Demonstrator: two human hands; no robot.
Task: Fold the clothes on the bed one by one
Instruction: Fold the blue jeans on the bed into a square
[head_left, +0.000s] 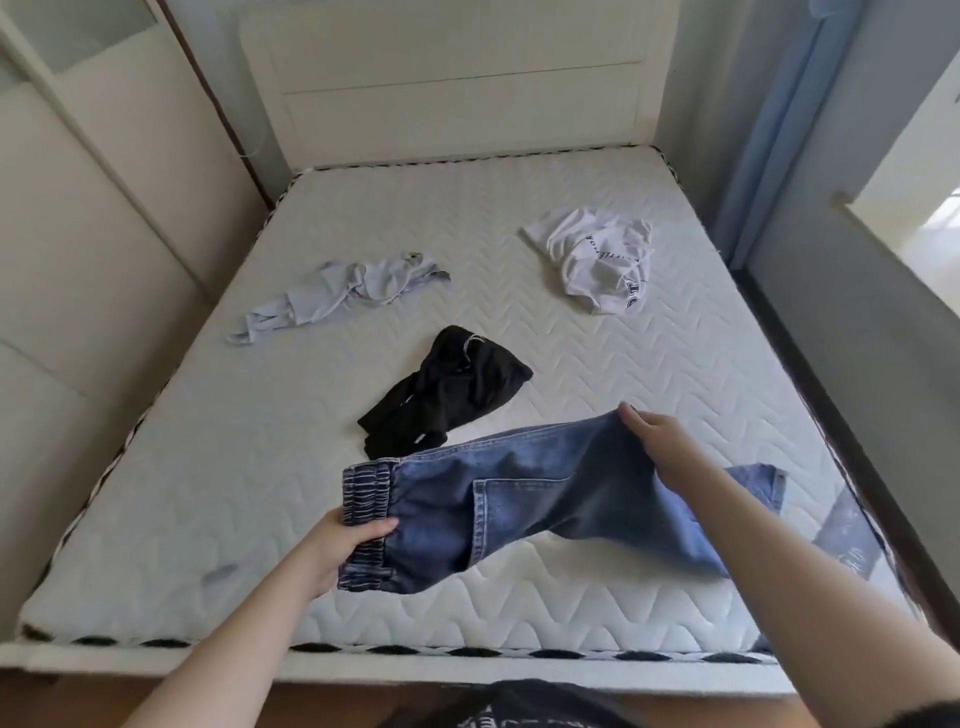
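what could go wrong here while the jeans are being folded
The jeans are held up by the left hand at the elastic waistband and the right hand at the far edge, so the hanging leg could sag and fold crooked.

The black garment lies right behind them; laying the jeans forward may trap or drag it.

The leg end nears the right edge of the mattress and might slip off.

Bright, soft daylight from window (930, 223) at right; faint shadows on bed (597, 364). Wide-angle bends edges; slight motion blur on jeans (519, 499).
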